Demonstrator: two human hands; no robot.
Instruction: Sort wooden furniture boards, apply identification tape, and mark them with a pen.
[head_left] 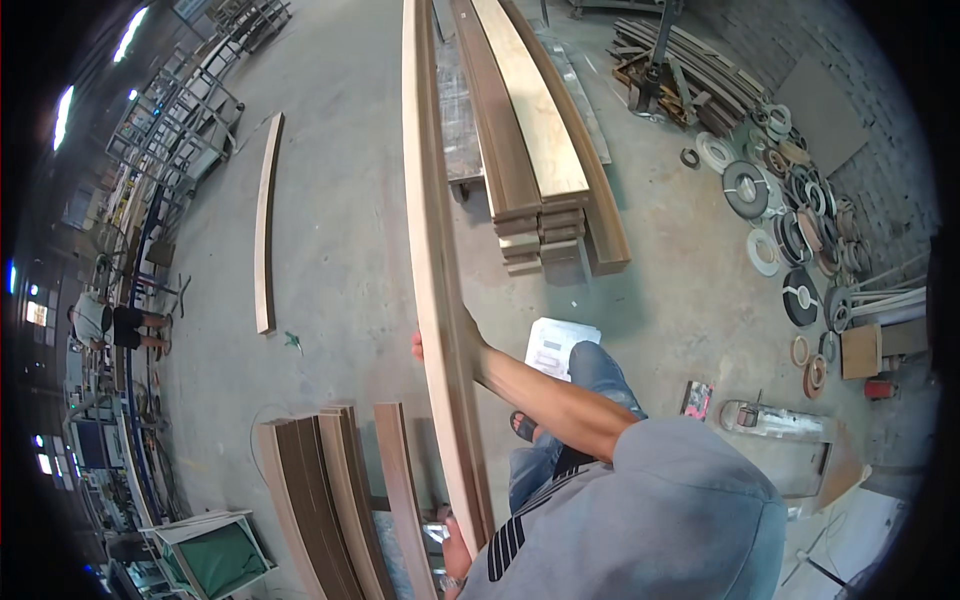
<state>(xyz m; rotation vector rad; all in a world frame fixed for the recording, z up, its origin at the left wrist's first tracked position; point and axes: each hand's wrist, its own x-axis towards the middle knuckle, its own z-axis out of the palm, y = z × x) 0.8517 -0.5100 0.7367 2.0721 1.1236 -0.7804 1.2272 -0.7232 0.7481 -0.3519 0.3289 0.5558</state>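
A long wooden plank (432,300), pale on one face and brown on the other, runs from the top edge almost to the bottom of the view. My right hand (462,345) is closed around its middle, fingertips showing past the pale left side. Lower down, my left hand (456,555) is closed at the plank's near end, partly hidden by the wood. Just left of that hand stands a narrow brown board (405,480). White papers (560,345) lie by my knee.
Stacked long boards (520,130) rest on a low cart ahead. More boards (310,500) stand at lower left. One plank (268,220) and a green tool (292,342) lie on the floor. Edge-band coils (745,190) line the right wall. A person (100,320) is far left.
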